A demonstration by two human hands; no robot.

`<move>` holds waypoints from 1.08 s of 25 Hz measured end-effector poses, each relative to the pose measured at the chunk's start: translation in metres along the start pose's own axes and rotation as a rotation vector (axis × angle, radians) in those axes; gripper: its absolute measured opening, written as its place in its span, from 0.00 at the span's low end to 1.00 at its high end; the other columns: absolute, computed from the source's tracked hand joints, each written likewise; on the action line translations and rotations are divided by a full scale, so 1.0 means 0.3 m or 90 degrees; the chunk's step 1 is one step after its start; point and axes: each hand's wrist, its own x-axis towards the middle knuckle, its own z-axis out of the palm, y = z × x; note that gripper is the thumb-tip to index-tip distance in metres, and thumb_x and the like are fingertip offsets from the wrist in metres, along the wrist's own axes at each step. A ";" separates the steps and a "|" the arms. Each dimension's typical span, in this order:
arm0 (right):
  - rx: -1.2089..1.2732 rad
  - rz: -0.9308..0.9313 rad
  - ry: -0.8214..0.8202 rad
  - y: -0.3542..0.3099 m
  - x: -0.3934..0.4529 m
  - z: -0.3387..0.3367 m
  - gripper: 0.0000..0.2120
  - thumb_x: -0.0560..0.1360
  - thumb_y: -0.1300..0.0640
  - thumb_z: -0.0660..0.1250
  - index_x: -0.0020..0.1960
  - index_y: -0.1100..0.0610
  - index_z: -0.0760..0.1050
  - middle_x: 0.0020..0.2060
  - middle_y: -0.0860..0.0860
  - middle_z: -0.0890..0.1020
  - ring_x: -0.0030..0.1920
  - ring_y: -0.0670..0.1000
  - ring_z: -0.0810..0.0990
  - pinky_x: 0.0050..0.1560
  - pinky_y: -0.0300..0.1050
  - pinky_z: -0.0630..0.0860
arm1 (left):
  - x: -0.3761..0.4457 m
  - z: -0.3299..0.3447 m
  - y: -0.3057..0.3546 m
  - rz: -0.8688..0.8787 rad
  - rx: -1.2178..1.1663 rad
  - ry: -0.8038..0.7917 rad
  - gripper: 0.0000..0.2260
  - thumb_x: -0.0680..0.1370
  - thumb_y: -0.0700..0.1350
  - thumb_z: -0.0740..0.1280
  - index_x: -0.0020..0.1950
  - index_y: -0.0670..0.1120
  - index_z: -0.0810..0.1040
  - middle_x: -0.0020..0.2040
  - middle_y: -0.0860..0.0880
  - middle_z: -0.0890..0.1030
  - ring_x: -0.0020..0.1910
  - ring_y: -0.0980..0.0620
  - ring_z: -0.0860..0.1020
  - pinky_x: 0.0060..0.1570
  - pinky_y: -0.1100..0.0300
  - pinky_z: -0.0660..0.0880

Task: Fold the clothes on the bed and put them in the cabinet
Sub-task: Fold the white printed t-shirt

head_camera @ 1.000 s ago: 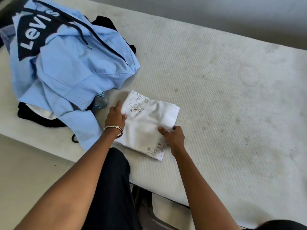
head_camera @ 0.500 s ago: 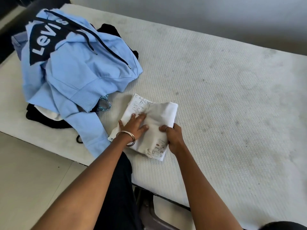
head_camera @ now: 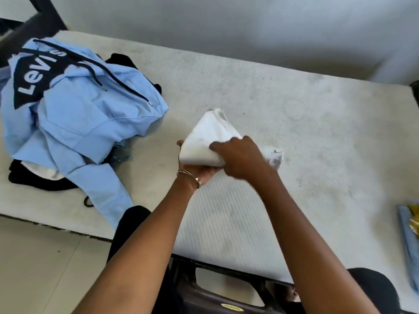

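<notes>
A folded white garment [head_camera: 209, 137] with small prints is lifted off the white mattress [head_camera: 306, 137]. My left hand [head_camera: 197, 171], with a bangle on the wrist, cups it from underneath. My right hand [head_camera: 240, 157] lies over its top with fingers curled round the bundle. A printed corner sticks out to the right of my right hand. At the left of the bed a light blue Levi's hoodie [head_camera: 74, 114] lies unfolded on top of dark and white clothes [head_camera: 34, 177].
Folded blue and yellow clothes [head_camera: 410, 232] lie at the bed's right edge. A dark bed frame [head_camera: 34, 21] shows at the far left corner. The grey wall runs behind the bed. A dark object [head_camera: 217, 291] stands by my legs on the pale tiled floor [head_camera: 45, 264].
The white garment lay flat on the mattress under both hands; now it is bundled smaller and lifted, left hand beneath, right hand on top. The camera view has shifted right.
</notes>
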 end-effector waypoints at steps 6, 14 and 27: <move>-0.034 0.005 -0.045 -0.061 -0.287 0.507 0.35 0.63 0.63 0.78 0.68 0.56 0.72 0.68 0.60 0.74 0.59 0.60 0.77 0.52 0.54 0.74 | -0.043 -0.234 -0.091 -0.214 0.351 0.125 0.36 0.73 0.71 0.57 0.65 0.44 0.77 0.62 0.40 0.79 0.60 0.40 0.78 0.62 0.43 0.73; 0.593 0.427 0.146 0.115 -0.312 0.608 0.15 0.76 0.49 0.71 0.59 0.55 0.80 0.53 0.51 0.83 0.54 0.53 0.80 0.56 0.53 0.75 | -0.075 -0.305 -0.236 -0.026 0.912 0.365 0.27 0.77 0.43 0.68 0.74 0.47 0.61 0.63 0.42 0.76 0.59 0.42 0.76 0.59 0.54 0.72; 0.684 0.710 0.131 0.144 -0.299 0.724 0.25 0.74 0.51 0.72 0.66 0.59 0.70 0.60 0.56 0.76 0.61 0.59 0.75 0.61 0.61 0.71 | -0.058 -0.261 -0.254 0.067 0.864 0.462 0.28 0.72 0.44 0.73 0.70 0.47 0.69 0.66 0.45 0.74 0.62 0.43 0.74 0.57 0.56 0.71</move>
